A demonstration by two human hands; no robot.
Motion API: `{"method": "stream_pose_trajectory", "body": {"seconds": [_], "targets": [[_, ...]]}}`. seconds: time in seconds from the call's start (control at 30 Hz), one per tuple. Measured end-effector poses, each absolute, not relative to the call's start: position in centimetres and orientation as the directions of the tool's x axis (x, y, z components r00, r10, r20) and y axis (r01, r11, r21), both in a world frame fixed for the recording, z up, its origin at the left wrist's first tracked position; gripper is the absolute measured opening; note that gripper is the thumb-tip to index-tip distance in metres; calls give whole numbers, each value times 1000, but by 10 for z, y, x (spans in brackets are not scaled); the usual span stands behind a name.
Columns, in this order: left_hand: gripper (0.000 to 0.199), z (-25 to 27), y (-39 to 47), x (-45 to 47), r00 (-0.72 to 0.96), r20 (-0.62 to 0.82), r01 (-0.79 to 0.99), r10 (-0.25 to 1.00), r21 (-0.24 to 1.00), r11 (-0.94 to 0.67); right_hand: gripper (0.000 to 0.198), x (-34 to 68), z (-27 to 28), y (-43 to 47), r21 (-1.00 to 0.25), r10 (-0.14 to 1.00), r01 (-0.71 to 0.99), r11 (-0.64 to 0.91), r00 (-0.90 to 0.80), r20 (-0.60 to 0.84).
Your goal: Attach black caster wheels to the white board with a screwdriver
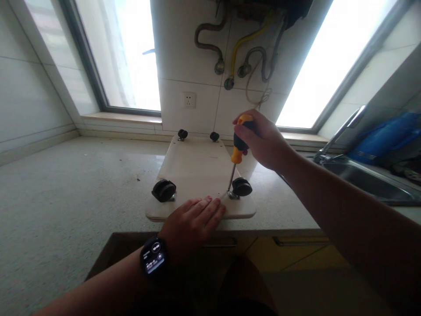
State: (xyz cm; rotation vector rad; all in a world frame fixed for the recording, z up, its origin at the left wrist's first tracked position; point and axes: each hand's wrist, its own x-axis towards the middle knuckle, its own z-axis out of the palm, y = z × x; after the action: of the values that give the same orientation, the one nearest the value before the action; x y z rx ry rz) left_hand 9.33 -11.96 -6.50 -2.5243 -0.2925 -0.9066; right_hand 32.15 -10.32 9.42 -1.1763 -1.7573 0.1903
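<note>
A white board (194, 164) lies flat on the countertop with black casters pointing up at its corners. My right hand (259, 138) is wrapped round the yellow and black handle of a screwdriver (237, 153). The screwdriver stands nearly upright, its tip down at the metal plate of the near right caster (242, 187). Flat on the board's near edge rests my left hand (197, 217), fingers stretched out just left of that plate. The near left caster (164, 190) sits beyond my left wrist. Two smaller-looking casters, far left (182, 134) and far right (214, 136), stand at the back.
A speckled countertop (98, 188) runs under the board. To the right are a steel sink (365, 177), a faucet (340, 131) and a blue plastic bag (381, 136). Pipes (235, 52) and a wall socket (189, 100) are on the back wall, between two windows. Drawers lie below the counter edge.
</note>
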Motion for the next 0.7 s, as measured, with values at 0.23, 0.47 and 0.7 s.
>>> {"method": "stream_pose_trajectory", "body": {"seconds": [0.23,0.47,0.7], "targets": [[26,-84,-144,85,670,739,161,-71,-237,-958,34,325,105,-105,-501,788,701,507,-141,600],[28,-123,-146,86,786,278,127,553,802,-584,60,334,135,-104,-509,828,675,535,-298,475],[70,-112,-121,86,711,-74,127,699,992,-24,30,334,143,-102,-212,791,877,431,-254,557]]}}
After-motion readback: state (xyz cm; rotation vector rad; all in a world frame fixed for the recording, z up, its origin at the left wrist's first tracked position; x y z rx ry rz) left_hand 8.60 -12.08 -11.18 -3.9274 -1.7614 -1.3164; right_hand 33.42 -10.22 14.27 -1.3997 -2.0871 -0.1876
